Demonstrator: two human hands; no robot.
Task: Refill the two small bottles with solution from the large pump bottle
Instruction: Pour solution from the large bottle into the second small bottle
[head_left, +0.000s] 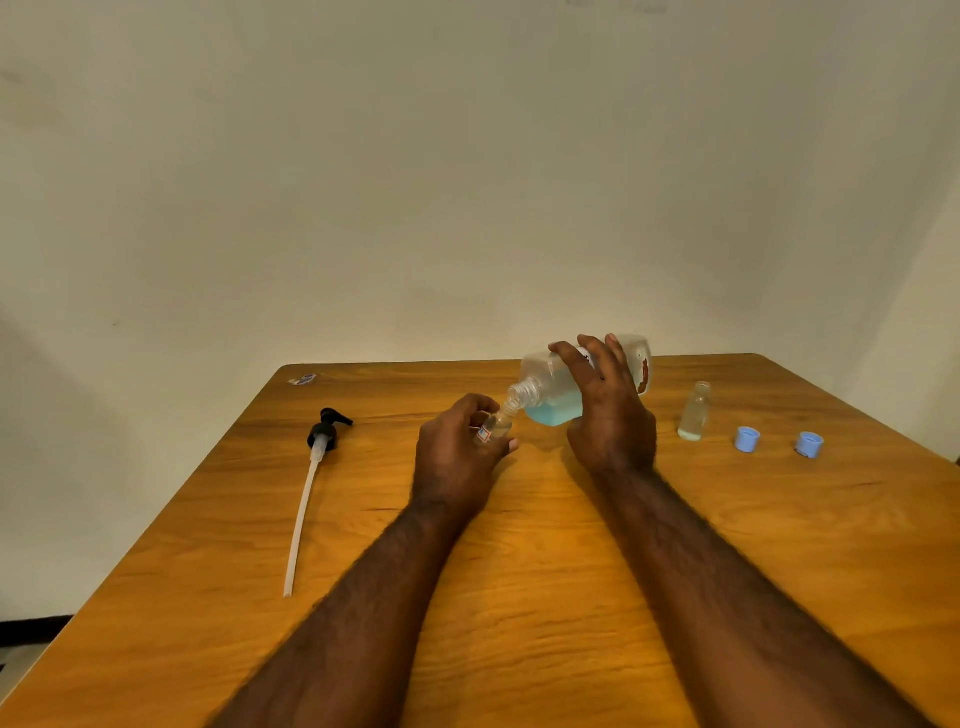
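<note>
Liquid (553, 413), light blue, fills the low side of the large bottle (545, 371), which we see tipped over above the table (519, 571), close to its far edge. Our right hand (610, 410) curls its fingers over the bottle and holds it up. The bottle's open neck touches the mouth of a small bottle (494, 428), which our left hand (457, 447) grips, tilted. We cannot tell how much is in it. The other small bottle (693, 413) stands open toward the right edge, with a little clear liquid at its bottom. Two blue caps (747, 439) (809, 444) lie beside it. The pump (324, 434) lies near the left edge.
</note>
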